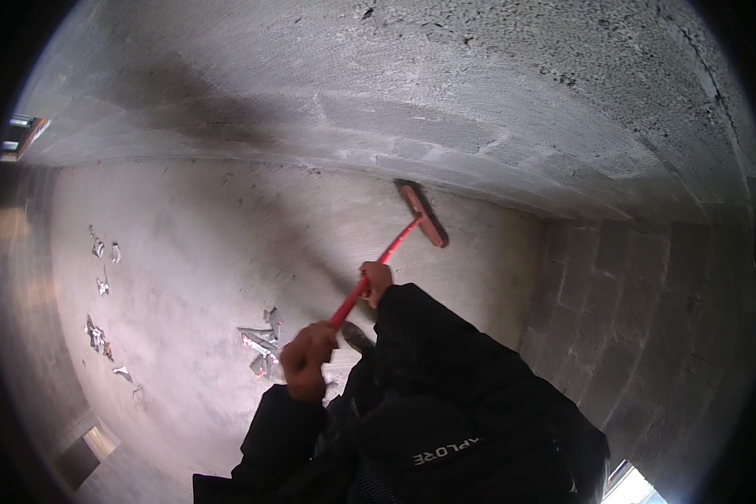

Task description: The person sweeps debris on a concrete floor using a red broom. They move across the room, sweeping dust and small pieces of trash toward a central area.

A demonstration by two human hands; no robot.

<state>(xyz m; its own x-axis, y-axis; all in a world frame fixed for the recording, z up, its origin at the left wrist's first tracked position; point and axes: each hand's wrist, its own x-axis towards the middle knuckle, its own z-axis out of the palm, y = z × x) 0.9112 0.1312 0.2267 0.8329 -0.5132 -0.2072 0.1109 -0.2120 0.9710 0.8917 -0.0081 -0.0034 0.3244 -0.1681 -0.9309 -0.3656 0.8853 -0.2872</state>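
A push broom with a red handle (348, 307) and a reddish head (423, 217) slants across the middle of the view. My left hand (307, 360) is closed around the upper end of the handle, close to my body. Farther down the handle, my right hand (376, 282) grips it as well. The broom head rests on the grey concrete floor (227, 239), near the foot of the block wall (416, 113). Its bristles look dark and are mostly hidden under the head.
Torn scraps (261, 353) lie on the floor left of my left hand, and more debris (97, 337) is scattered farther left. A second block wall (617, 283) stands at the right. My shoe (356, 337) shows below the handle.
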